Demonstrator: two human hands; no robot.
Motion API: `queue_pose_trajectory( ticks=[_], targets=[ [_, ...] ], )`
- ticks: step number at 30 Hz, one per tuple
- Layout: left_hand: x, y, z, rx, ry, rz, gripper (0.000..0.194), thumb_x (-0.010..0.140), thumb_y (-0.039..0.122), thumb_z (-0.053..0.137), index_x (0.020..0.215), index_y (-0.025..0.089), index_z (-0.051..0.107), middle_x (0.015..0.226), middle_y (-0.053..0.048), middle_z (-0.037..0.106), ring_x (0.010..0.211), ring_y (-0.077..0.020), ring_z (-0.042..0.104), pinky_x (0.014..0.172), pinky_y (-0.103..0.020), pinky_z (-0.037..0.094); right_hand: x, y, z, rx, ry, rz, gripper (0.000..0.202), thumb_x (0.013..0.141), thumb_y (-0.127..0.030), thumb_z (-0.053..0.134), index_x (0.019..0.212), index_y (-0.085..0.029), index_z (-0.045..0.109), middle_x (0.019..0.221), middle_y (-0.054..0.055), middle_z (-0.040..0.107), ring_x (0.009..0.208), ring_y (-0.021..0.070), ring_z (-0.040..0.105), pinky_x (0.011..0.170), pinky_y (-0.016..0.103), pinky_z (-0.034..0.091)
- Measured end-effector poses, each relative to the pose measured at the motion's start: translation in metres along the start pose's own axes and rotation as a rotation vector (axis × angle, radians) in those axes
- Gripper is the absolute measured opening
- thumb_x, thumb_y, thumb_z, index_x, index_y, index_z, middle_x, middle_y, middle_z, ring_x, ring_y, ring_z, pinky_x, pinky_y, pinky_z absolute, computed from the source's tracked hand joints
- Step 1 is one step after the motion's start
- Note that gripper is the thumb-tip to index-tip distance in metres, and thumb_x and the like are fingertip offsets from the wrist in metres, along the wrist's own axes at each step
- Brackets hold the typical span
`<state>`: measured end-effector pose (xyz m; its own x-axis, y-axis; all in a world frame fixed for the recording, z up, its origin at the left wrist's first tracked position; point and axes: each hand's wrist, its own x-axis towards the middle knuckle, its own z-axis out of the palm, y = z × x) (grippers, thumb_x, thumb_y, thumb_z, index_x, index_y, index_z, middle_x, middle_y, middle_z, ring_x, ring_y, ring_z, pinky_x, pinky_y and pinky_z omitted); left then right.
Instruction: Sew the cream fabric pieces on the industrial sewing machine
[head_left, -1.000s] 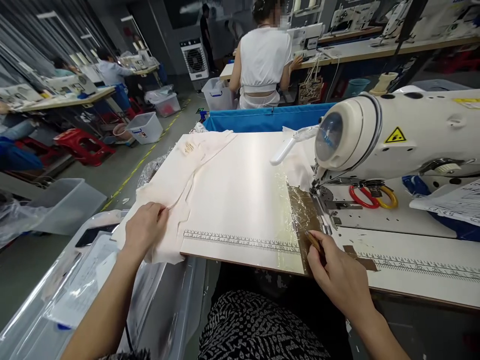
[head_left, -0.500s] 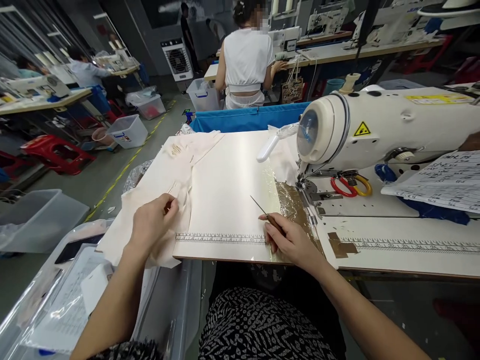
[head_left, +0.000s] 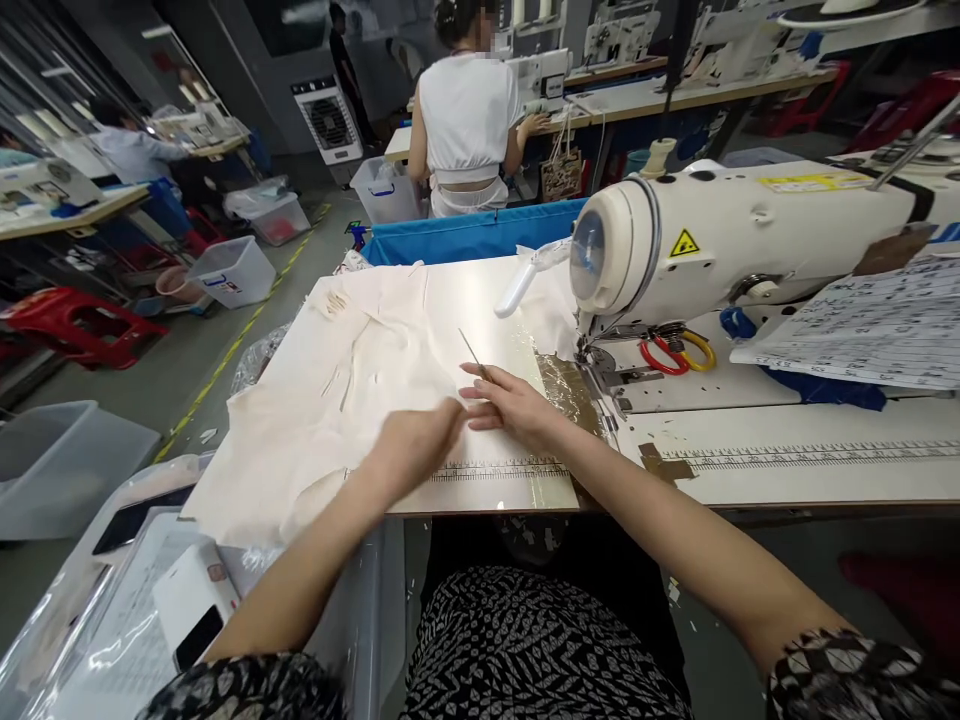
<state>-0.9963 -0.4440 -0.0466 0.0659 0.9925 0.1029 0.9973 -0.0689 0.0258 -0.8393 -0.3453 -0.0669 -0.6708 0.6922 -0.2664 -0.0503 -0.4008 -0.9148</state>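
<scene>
Pale cream fabric [head_left: 300, 420] lies over the left part of the white sewing table, with wrinkles and small folds running across it. My left hand [head_left: 416, 440] is closed on the fabric's right edge, slightly smeared by motion. Close beside it, almost touching, my right hand [head_left: 517, 405] grips an awl [head_left: 471, 350]; its thin metal point sticks out up and left over the cloth, and most of the handle is hidden by the fingers. To the right stands the white sewing machine [head_left: 697, 240], its needle area just beyond my right hand.
Red-and-yellow-handled scissors [head_left: 664, 352] lie under the machine arm. Written sheets [head_left: 862, 320] rest at the right. A printed ruler strip [head_left: 495, 470] runs along the front edge. A plastic bin [head_left: 375, 600] with papers stands at lower left. A person in white [head_left: 469, 120] sits ahead.
My left hand has moved right, drawing the fabric across the table. My right hand, with the awl, has shifted up and left to meet it. The view has turned slightly right.
</scene>
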Motion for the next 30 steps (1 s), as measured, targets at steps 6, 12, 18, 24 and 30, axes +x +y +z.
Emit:
queue_pose_trajectory(
  ticks=[6,12,18,24,30],
  targets=[
    [0.008,0.043,0.021,-0.244,0.035,0.522,0.033,0.106,0.032,0.035,0.089,0.019,0.060,0.069,-0.002,0.067,0.058,-0.0152,0.062,0.054,-0.026,0.046,-0.005,0.005,-0.008,-0.009,0.160,-0.052,0.007,0.094,-0.012,0.057,0.093,-0.016,0.062,0.070,-0.002,0.064,0.056,0.0098,0.061,0.057,0.022,0.053],
    [0.061,-0.004,0.008,-0.286,0.246,0.227,0.027,0.103,0.029,0.039,0.102,0.019,0.064,0.112,-0.011,0.072,0.100,-0.0216,0.068,0.081,-0.034,0.055,-0.094,0.025,-0.047,-0.060,0.121,-0.131,0.029,0.086,-0.043,0.070,0.100,-0.017,0.063,0.065,-0.003,0.062,0.054,0.0108,0.055,0.054,0.024,0.048],
    [0.074,-0.004,0.025,0.130,-0.152,0.107,0.031,0.103,0.029,0.037,0.092,0.018,0.064,0.081,-0.009,0.070,0.074,-0.0245,0.068,0.060,-0.032,0.045,-0.164,0.039,-0.070,-0.319,0.256,-0.098,0.036,0.088,-0.051,0.065,0.098,-0.017,0.067,0.072,-0.002,0.059,0.055,0.0093,0.049,0.050,0.021,0.038],
    [0.041,-0.011,0.033,0.176,0.041,0.106,0.038,0.103,0.038,0.035,0.092,0.017,0.065,0.097,-0.018,0.071,0.094,-0.0329,0.068,0.069,-0.040,0.052,-0.174,0.033,-0.075,-0.459,0.085,-0.075,0.027,0.095,-0.041,0.053,0.099,-0.020,0.068,0.082,0.002,0.067,0.065,0.0132,0.059,0.060,0.024,0.049],
    [0.039,-0.022,0.050,0.127,0.089,0.002,0.059,0.100,0.044,0.038,0.136,0.000,0.055,0.141,-0.031,0.059,0.136,-0.0428,0.053,0.110,-0.057,0.047,-0.163,0.026,-0.065,-0.597,0.064,-0.199,0.029,0.097,-0.037,0.048,0.102,-0.021,0.072,0.081,0.002,0.066,0.069,0.0140,0.058,0.062,0.023,0.046]
  ],
)
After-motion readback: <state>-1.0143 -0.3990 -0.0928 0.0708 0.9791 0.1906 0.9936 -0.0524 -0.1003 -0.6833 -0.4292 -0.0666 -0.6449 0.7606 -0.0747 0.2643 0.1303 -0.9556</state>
